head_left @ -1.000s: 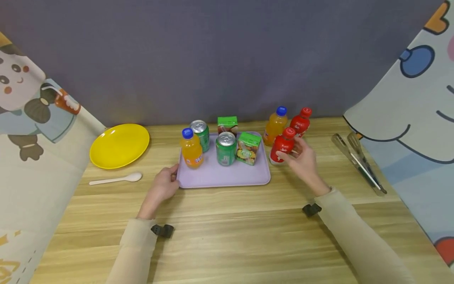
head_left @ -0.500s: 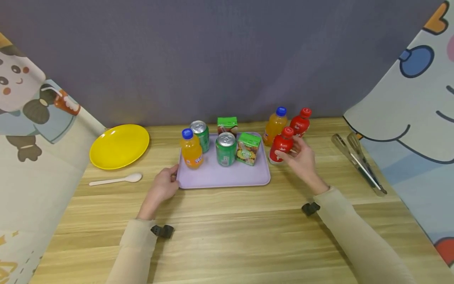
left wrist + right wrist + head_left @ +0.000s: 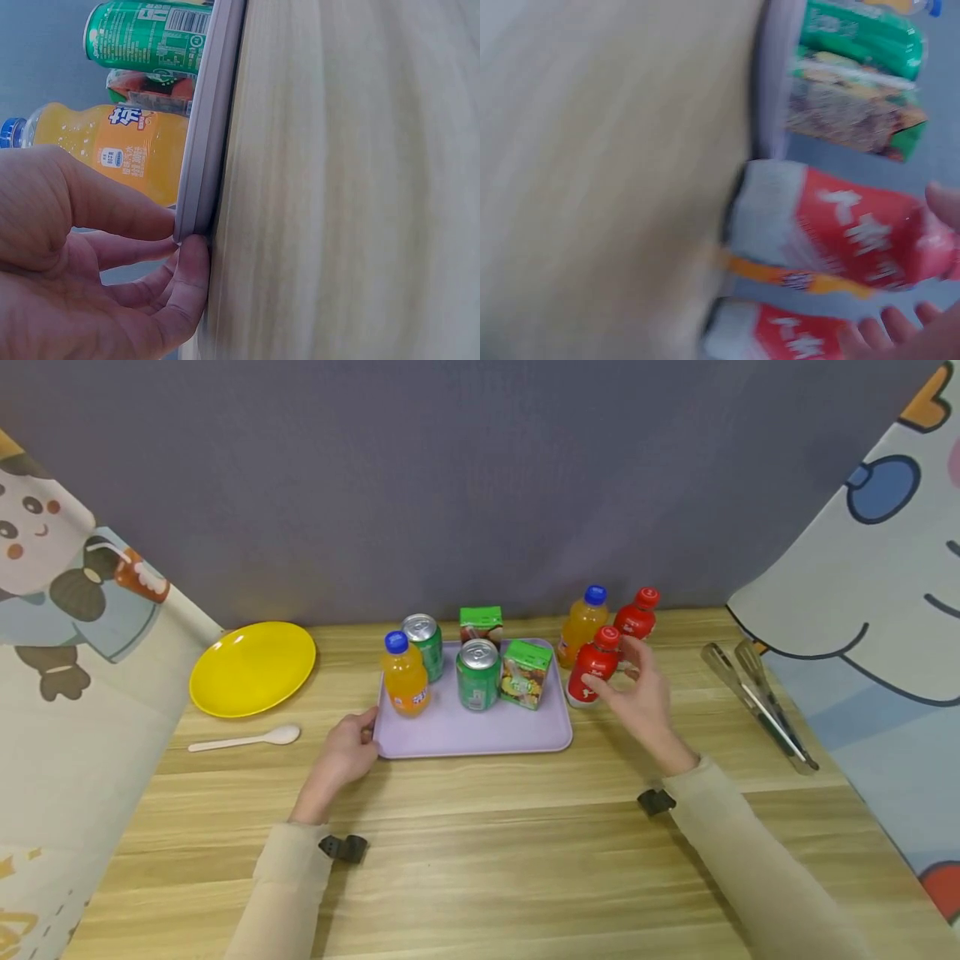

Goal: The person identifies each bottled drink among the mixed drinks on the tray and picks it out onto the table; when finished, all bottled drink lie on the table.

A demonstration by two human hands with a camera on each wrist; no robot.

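One red bottle [image 3: 592, 672] is standing upright on the wood-patterned table [image 3: 480, 860], just beside the right end of a lavender tray [image 3: 457, 739]. The right hand [image 3: 645, 697] is surrounding this bottle in a wide shape: the thumb is lying at its front, and the other fingers are staying apart from it. The left hand [image 3: 348, 749] is pinching the near left corner of the tray. On the tray, an orange bottle [image 3: 406, 681], two green cans [image 3: 478, 677] and a juice box [image 3: 524, 675] are standing. Another orange bottle [image 3: 583, 625] and a second red bottle [image 3: 636, 618] are standing behind the first red one.
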